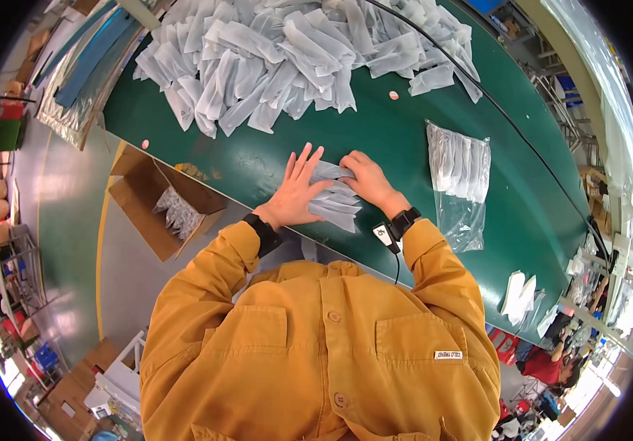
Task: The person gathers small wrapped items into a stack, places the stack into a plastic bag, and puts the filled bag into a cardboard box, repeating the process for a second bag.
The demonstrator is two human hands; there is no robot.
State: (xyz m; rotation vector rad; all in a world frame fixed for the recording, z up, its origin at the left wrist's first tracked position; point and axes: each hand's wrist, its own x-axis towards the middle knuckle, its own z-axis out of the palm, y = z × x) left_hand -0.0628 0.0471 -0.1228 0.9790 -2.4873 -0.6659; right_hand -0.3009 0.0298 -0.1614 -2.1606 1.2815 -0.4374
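Several frosted, translucent plastic pouches [340, 207] lie fanned in an overlapping row on the green table [250, 165] in front of me. My left hand [294, 192] rests over the left ends of the row, its fingers stretched and spread and its thumb across the pouches. At the upper right of the row, my right hand [371, 181] has bent fingers and thumb closed on the edge of a pouch. What the pouches contain is too faint to make out. A large heap of similar pouches [257, 66] covers the far side of the table.
Right of my hands lies a clear plastic bag [459, 213] with a row of pouches inside. More white packets [520, 294] lie farther right. A black cable [493, 99] crosses the table. An open cardboard box [144, 213] with clear-wrapped items stands below the table's left edge.
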